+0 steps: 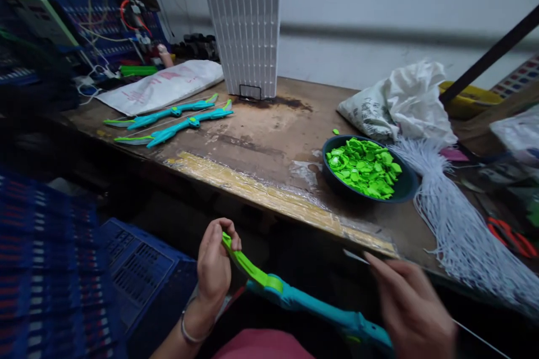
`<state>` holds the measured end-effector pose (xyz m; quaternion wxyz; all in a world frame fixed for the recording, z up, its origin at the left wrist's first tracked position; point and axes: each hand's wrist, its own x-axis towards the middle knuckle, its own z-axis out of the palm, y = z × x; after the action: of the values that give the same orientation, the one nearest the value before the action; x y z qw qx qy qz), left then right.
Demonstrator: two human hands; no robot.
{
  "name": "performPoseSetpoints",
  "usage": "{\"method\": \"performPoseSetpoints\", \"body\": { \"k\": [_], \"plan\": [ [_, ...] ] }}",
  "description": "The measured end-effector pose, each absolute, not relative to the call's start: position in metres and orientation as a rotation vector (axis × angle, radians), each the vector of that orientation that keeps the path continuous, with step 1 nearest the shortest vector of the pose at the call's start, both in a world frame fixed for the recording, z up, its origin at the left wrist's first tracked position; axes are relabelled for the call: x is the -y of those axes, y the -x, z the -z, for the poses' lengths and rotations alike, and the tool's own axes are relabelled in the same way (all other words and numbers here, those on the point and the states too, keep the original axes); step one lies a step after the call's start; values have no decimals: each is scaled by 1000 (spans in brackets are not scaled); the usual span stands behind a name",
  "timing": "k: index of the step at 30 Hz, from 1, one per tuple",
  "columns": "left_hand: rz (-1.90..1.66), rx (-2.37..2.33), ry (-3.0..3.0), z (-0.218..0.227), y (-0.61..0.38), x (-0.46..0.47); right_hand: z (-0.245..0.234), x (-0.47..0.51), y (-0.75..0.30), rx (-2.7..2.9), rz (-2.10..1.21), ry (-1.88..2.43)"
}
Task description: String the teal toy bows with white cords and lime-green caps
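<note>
My left hand point(214, 263) is closed around the green tip of a teal and green toy bow point(290, 294) that lies across my lap below the table edge. My right hand point(410, 305) is blurred by motion; its fingers pinch a thin white string point(353, 256) near the bow's other end. Two more teal bows point(177, 120) lie side by side on the wooden table point(261, 140) at the left.
A dark bowl point(410, 188) of green plastic pieces stands at the right, beside a bundle of white strings point(455, 224). A white ribbed bin point(246, 28), white sacks, red-handled scissors point(511, 238) and blue crates point(50, 269) surround the spot.
</note>
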<state>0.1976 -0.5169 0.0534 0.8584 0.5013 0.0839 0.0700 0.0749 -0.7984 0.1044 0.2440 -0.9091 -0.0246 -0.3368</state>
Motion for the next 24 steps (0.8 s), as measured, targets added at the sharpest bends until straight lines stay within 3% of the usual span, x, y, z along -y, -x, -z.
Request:
{"method": "performPoseSetpoints", "body": {
  "k": [5,9,24],
  "plan": [
    [-174,65,-967,-82,-171,525,-134,703,-133,505,739,2182],
    [-128,170,-868,-88,-161,517,-143,661,-144,654,700,2185],
    [-50,175,-758,-90,-159,508,-131,641,-148,685,731,2251]
  ]
}}
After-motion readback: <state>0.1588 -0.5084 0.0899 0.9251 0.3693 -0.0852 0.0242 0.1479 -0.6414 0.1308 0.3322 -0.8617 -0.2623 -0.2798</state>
